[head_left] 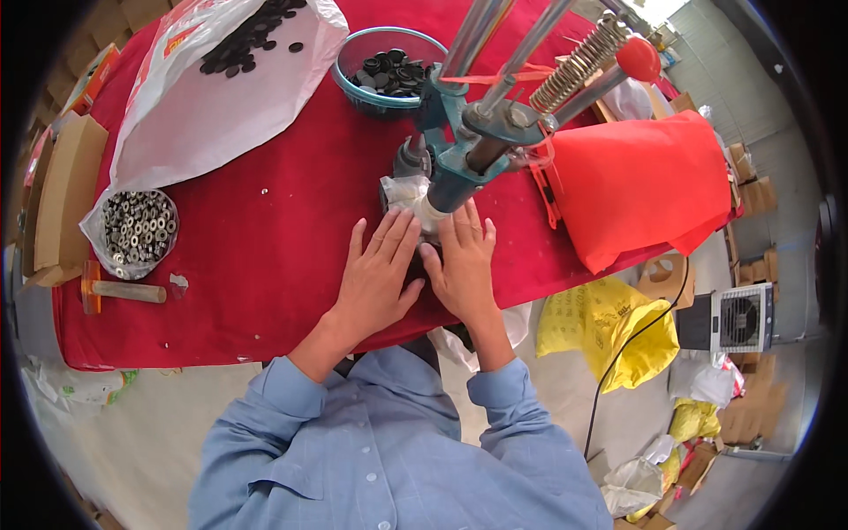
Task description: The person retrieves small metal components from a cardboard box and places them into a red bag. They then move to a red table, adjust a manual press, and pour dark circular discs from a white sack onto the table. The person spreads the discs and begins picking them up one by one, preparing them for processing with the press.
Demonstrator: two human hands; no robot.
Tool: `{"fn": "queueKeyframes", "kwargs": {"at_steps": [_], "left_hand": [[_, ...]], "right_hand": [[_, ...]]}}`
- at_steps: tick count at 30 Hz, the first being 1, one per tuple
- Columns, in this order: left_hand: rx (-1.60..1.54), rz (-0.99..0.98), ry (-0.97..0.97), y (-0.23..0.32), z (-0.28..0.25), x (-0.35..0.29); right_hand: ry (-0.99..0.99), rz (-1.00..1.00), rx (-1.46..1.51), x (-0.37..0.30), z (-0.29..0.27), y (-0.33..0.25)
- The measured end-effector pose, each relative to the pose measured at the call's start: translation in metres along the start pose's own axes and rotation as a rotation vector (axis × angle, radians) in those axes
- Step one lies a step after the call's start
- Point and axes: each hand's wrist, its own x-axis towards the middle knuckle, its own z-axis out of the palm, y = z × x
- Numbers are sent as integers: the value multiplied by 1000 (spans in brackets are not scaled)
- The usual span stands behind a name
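In the head view, we look down on our two hands at the foot of a teal press, which stands toward the right half of the counter. The left hand lies just inside the near edge, its fingers straight and close together, the thumb set apart. The right hand is beside it, fingers a little spread and its thumb toward the left hand. Both reach the press's lower end, where a whitish wrapping and the press itself hide what lies there; we cannot tell whether either hand grips anything. The press's upper rods run out of view, though its red knob shows whole.

Toward the far edge, a blue bowl holds black discs, partly overlapping. Left of it, a white plastic bag carries more discs, cut off at the top. Near the left edge, a clear bag is full of metal rings too small to make out singly, with a hammer just nearer us. A red cloth at the right edge conceals the counter beneath.
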Motion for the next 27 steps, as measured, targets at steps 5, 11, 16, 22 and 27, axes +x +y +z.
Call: {"fn": "queueKeyframes", "kwargs": {"at_steps": [5,11,16,22,27], "left_hand": [[-17,-15,-8,-13,9,-2],[-53,-14,5,-15,11,-9],[-37,-10,20,-17,14,-10],[-103,-44,40,-17,9,-11],[-114,-96,31,-14,-1,-21]], "right_hand": [[-98,-114,-60,10,7,-12],[-180,-74,-25,8,-2,0],[-120,-118,-2,19,-2,-20],[59,-107,232,-15,-16,12],[249,253,785,13,-13,7]]}}
